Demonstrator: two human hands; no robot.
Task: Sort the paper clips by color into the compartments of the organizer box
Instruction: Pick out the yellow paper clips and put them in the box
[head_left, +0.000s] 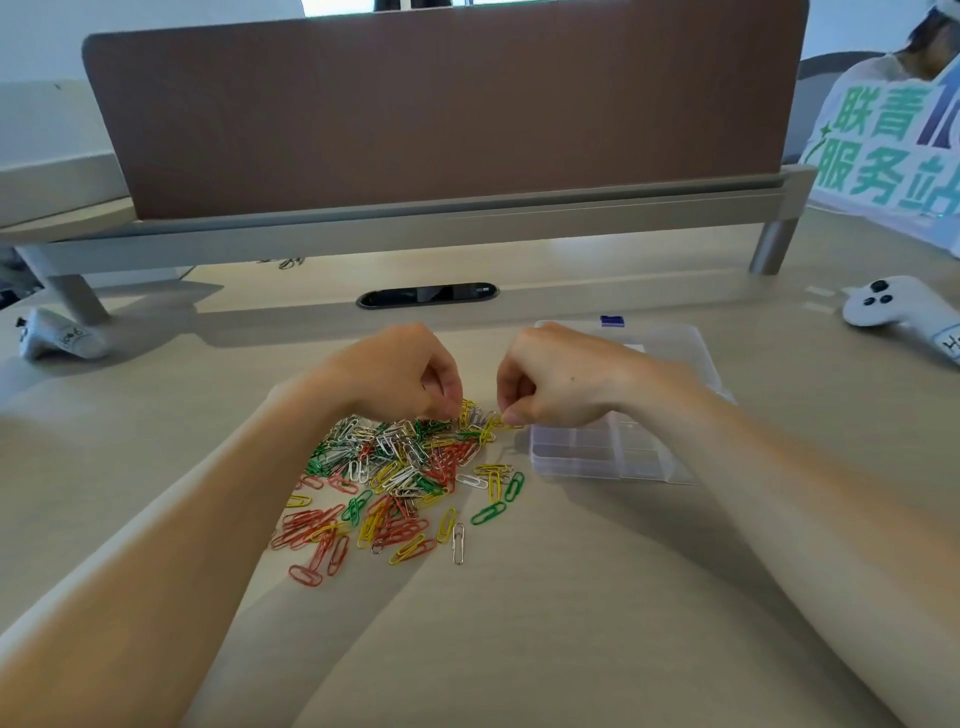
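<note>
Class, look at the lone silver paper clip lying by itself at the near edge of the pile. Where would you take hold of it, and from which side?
Pinch the silver paper clip across its two long sides, coming straight down from above. It lies flat on the table, apart from its neighbours, with bare surface on its right, so fingers can probably close on it without disturbing other clips.

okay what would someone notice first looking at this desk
The bright heap of red, green, yellow and silver paper clips at the desk's centre. The left hand and right hand pinch at its far edge, and a clear organizer box sits right of it.
</note>
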